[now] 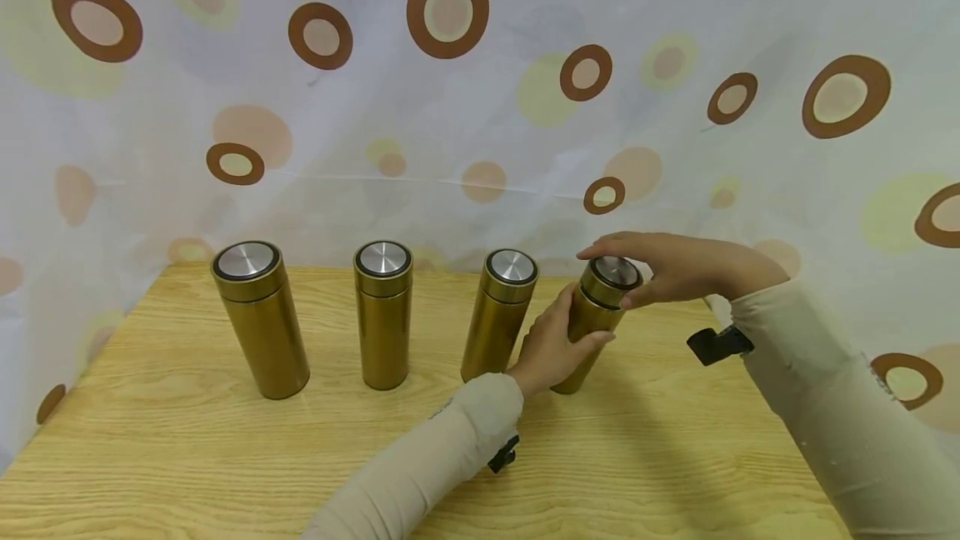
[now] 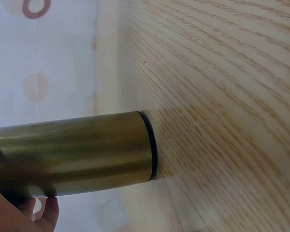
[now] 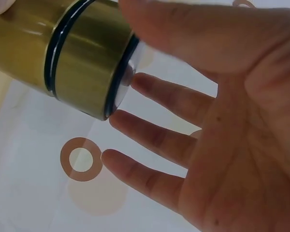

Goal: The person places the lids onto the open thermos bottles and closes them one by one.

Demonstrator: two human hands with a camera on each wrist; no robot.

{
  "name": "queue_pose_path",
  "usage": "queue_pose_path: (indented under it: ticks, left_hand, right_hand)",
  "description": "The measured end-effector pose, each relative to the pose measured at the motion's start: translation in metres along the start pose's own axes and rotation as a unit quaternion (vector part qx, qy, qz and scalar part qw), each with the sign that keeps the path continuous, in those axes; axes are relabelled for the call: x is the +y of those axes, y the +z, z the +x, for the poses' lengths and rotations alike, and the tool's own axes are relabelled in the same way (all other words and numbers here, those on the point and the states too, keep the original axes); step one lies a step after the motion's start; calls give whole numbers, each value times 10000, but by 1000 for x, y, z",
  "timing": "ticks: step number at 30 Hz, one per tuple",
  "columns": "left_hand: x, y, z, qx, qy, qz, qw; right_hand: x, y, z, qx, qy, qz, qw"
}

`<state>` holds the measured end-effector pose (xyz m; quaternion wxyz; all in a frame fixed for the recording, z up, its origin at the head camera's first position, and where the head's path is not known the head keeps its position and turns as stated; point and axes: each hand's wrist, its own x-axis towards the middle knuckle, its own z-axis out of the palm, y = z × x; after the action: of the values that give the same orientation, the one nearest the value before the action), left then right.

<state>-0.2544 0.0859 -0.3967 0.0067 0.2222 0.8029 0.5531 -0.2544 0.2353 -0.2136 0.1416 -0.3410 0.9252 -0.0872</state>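
Note:
A gold thermos flask (image 1: 595, 320) stands on the wooden table, rightmost in a row. My left hand (image 1: 553, 348) holds its body, thumb on the near side and fingers at the left. In the left wrist view the flask's dark-rimmed base touches the wood, and a few fingertips (image 2: 49, 210) show along the body. Over the lid (image 1: 617, 272), a steel disc in a dark ring, my right hand (image 1: 669, 270) spans with the thumb at the lid's near side. The right wrist view shows three nearly straight, spread fingers (image 3: 159, 137) beyond the lid; the index finger is hidden.
Three similar gold flasks stand upright to the left: one close to my left hand (image 1: 491, 336), another in the middle (image 1: 384, 340) and one farther left (image 1: 268, 340). Behind the table (image 1: 187, 457) hangs a white sheet (image 1: 510, 148) with brown rings.

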Motion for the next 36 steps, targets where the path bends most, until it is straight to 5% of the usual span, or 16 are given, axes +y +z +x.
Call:
queue_pose_path:
  ticks: [9,15,21,25,28,32,36]
  left_hand:
    - [1,-1,0,5,5,-47,10000]
    - [1,-1,0,21,26,-60,10000]
    - [0,0,-1,-51,17,-112,9999]
    - [1,0,-1,-45,-29,-41,10000]
    - [1,-1,0,7,-79,4,10000]
    - [1,-2,0,56,-129,-26,9999]
    - [1,-2,-1,27,-116,-87,9999]
  right_hand:
    - [4,5,6,207,-128,-475,9986]
    - [2,8,15,436,876,-965,9905]
    - [-7,14,20,570,2152,-1226,9672]
    - [-16,14,21,550,2523,-1471,9548]
    - [-17,13,19,597,2178,-1451,9633]
    - [-10,10,10,572,993,-1020,9882]
    - [-2,7,0,395,206,-599,9972]
